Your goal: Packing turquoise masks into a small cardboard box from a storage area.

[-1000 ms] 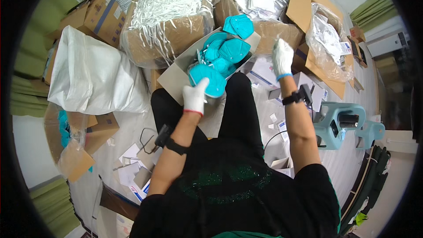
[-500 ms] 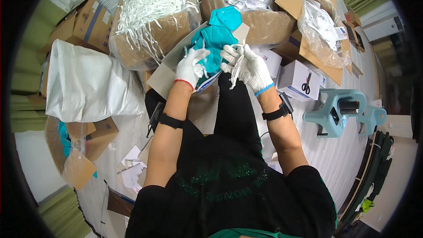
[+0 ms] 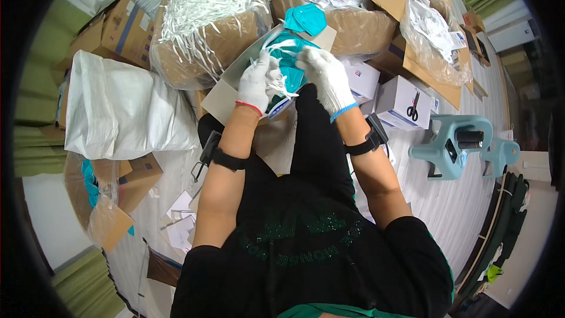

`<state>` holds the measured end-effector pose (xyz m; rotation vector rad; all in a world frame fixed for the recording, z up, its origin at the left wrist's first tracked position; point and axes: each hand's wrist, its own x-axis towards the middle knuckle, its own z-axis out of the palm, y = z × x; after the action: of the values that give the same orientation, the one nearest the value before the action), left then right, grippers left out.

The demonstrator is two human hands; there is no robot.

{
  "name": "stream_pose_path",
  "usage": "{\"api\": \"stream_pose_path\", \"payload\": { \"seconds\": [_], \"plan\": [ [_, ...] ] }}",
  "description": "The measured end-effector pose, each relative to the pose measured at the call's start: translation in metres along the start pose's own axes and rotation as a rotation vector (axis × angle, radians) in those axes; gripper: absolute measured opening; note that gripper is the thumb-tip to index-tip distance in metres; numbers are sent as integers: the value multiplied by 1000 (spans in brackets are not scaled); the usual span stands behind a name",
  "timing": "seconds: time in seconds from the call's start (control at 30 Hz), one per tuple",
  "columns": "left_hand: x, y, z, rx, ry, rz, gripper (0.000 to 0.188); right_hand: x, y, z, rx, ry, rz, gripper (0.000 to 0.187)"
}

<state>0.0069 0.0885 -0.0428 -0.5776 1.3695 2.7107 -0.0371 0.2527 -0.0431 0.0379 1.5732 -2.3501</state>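
A pale, open carton [image 3: 221, 99] stands between my knees, with teal folded face masks [image 3: 294, 73] in it. My left hand [image 3: 257, 80], in a white knit glove with a red cuff, is closed at the left of these masks. White straps [image 3: 285, 88] trail from its fingers across the teal surface. My right hand [image 3: 326, 78], gloved with a blue cuff, has its fingers curled in at the masks' right edge; what they pinch is hidden. Another teal mask [image 3: 305, 20] lies at the carton's far end.
Ahead are a bagged box heaped with white straps [image 3: 206, 0] and a carton of white packets [image 3: 425, 29]. A white sack [image 3: 126, 109] sits at left. White boxes [image 3: 400, 101], with black scissors [image 3: 413, 106] on one, and a blue-grey stool [image 3: 450, 147] stand at right.
The straps that hung from my right hand now show at my left fingers. My right hand has turned inward and its fingers have curled in at the masks.
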Motion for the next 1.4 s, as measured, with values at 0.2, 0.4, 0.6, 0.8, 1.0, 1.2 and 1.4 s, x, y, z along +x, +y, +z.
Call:
{"api": "stream_pose_path", "payload": {
  "seconds": [0.2,0.4,0.6,0.8,1.0,1.2,1.4],
  "plan": [
    [9,3,-24,-241,-138,-29,32,-27,0,1,-306,29,-253,19],
    [3,3,-5,-161,-18,51,30,-49,7,32,-391,-103,-151,31],
    [-7,8,-3,-221,-10,31,30,-46,15,25,-490,-148,-160,30],
    [-10,11,-5,-224,-46,19,30,-53,-20,28,-478,-290,-157,30],
    [-10,6,-8,-297,-143,-2,33,-49,-9,25,-707,-88,-385,13],
    [-14,8,-3,-224,-26,63,33,-52,-3,29,-391,-100,-83,9],
    [-7,-5,8,47,224,356,33,-62,1,46,-54,-107,43,10]
  ]
}}
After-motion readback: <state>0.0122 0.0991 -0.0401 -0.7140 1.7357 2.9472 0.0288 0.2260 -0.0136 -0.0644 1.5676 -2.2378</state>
